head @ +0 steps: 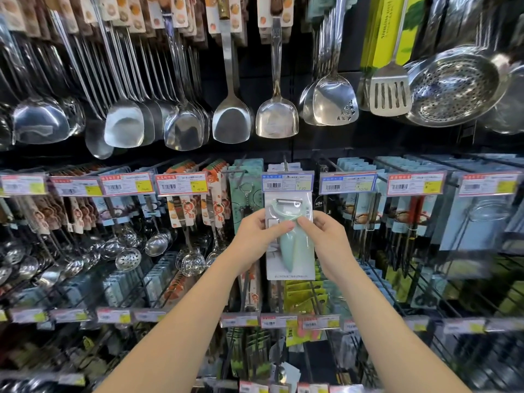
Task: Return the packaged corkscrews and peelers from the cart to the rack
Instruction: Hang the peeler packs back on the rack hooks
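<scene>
**A:** Start close. What are the hands doing?

**B:** Two bare forearms reach up from the bottom of view. The left hand (256, 236) pinches the peeler pack (292, 265) at its left edge, thumb across the front, fingers tucked behind the card. The right hand (326, 239) holds the right edge, thumb tip pressed on the front near the top of the green handle, other fingers curled round behind.

**A:** So the pack sits between them?

**B:** Yes, between them, upright, blade end up. The two thumb tips nearly meet over the middle. The lower half of the card hangs free below both hands.

**A:** Is it on a peg?

**B:** Cannot tell. The top of the card runs up behind a blue price tag (287, 181), and the hole and peg are hidden there.

**A:** What is next to it on the rack (340, 140)?

**B:** Just left of it, above the left hand, hangs a corkscrew pack (245, 191) on a pale teal card. More teal cards hang to the right. Red-edged price tags run along the same rail on both sides.

**A:** Further out?

**B:** Low on the left is a cluster of steel skimmers (127, 258) with punched bowls. Lower rows are blurred, yellow and green cards, no more to say.

**A:** And the back, up top?

**B:** A row of hanging steel spatulas (231, 120), blades down. Right of them is a slotted turner (390, 95). At the far right is a perforated strainer (453, 86), tilted.
</scene>
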